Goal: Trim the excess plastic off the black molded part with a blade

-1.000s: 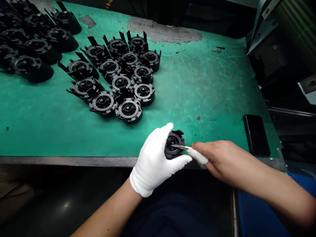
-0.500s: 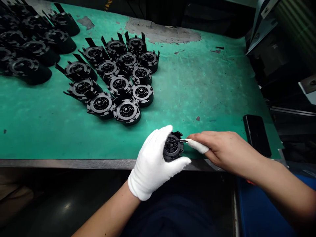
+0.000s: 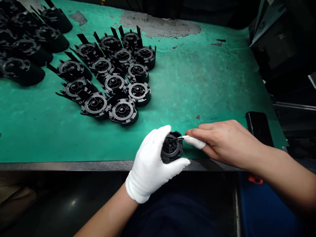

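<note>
In a white glove, my left hand (image 3: 150, 161) is wrapped round a round black plastic housing (image 3: 171, 146) at the table's front edge. Its ribbed, circular face is turned up towards me. Pinched between thumb and fingers of my right hand (image 3: 209, 136) is a slim tool (image 3: 181, 138) with a dark, thin tip. That tip reaches over the housing's face near its centre; whether it touches there I cannot tell. White covering wraps my right thumb, while the rest of that hand is bare. Most of the tool's handle is hidden in the grip.
Several similar black housings (image 3: 122, 110) stand grouped on the green mat (image 3: 177, 89), left of centre. Taller black parts (image 3: 32, 74) crowd the far left. A black phone-like object (image 3: 259, 128) lies at the right. Below the table's metal edge (image 3: 74, 166) is a blue surface (image 3: 266, 210) with an orange item (image 3: 255, 179).
The view has shifted slightly, so the grouped parts sit further left. My right hand and the tool have tilted a little over the housing; my left hand keeps its hold.
</note>
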Demonstrator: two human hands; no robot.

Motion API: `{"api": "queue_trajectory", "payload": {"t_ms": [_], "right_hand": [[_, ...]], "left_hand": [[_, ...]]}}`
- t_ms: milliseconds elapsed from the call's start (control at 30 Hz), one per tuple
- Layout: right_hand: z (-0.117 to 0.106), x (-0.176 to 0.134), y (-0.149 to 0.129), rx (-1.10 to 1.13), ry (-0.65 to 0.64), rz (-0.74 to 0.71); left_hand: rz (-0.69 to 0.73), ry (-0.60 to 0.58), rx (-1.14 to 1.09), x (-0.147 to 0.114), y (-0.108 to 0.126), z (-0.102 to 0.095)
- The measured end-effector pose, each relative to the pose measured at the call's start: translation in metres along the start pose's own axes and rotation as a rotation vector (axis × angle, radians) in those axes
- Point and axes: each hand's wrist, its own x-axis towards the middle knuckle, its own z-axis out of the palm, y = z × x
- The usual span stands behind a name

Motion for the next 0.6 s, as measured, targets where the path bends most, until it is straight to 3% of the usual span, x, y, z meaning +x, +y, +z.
{"api": "queue_trajectory", "payload": {"t_ms": [333, 600], "right_hand": [[0.004, -0.013, -0.006, 0.158, -0.112, 0.018], [0.012, -0.021, -0.016, 0.18, -0.021, 0.078]], "left_hand": [[-0.001, 0.0, 0.004, -0.001, 0.001, 0.0], [0.006, 0.003, 0.008, -0.002, 0.0, 0.0]]}}
